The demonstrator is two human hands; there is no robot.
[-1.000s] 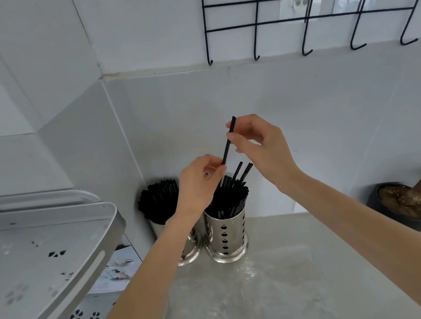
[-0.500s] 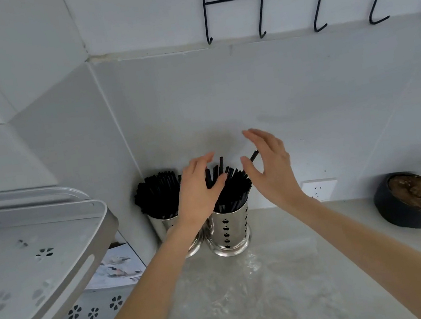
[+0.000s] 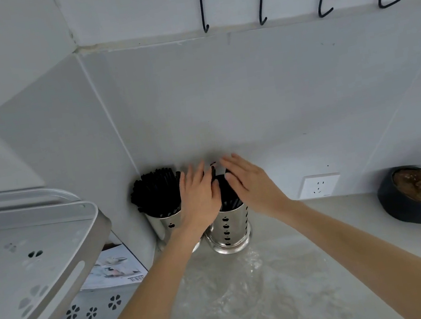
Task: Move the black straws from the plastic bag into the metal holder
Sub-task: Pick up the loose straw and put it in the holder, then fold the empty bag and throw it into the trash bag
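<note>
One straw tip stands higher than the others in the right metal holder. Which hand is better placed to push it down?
Probably the right hand. Its fingers lie just beside the raised straw tip over the right metal holder, while the left hand partly covers the neighbouring holder.

Both arms reach forward, forearms angling in toward each other. Left hand (image 3: pixel 199 197) flat, palm down, fingers stretched and together. Right hand (image 3: pixel 249 180) likewise, fingers extended, tilted inward, the two hands nearly touching at the fingertips.
</note>
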